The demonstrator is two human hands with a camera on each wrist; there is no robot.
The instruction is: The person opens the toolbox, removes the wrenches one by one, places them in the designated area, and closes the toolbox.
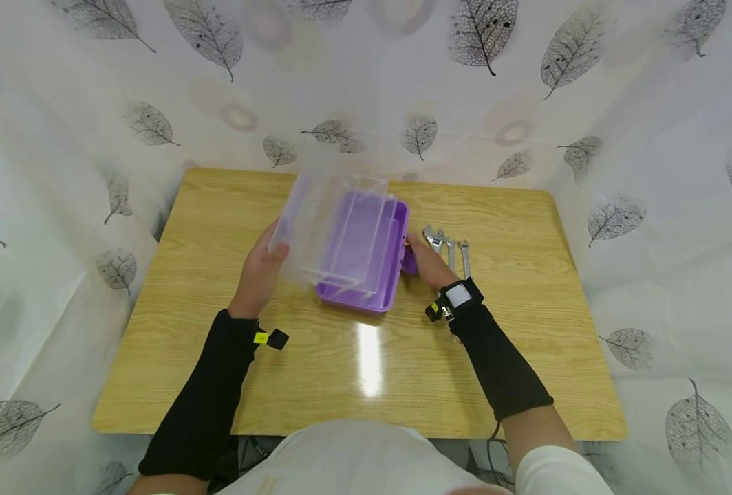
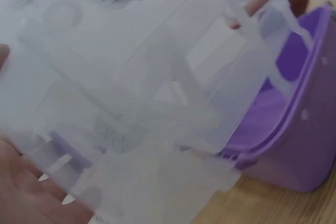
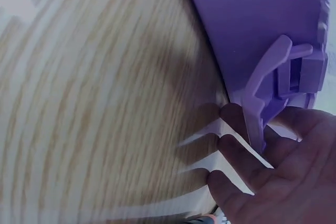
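Note:
On the table stands an uncovered purple plastic box (image 1: 388, 302), a purple latch (image 3: 269, 72) hanging out from its side. Above its left part, a clear plastic lid (image 1: 304, 237) is held at a tilt, and the purple interior shows through it. My left hand (image 1: 259, 275) grips the lid's left edge, thumb on the near side; in the left wrist view its fingers show blurred through the plastic. At the box's right side is my right hand (image 1: 431, 265). Its fingers (image 3: 241, 156) extend behind and under the latch, tips near the box's base; the thumb is hidden.
Several metal wrenches, one an adjustable wrench (image 1: 433, 238), lie just right of the right hand, partly covered by it. The wooden table (image 1: 514, 371) has a leaf-patterned curtain (image 1: 366, 89) close behind it and at both sides.

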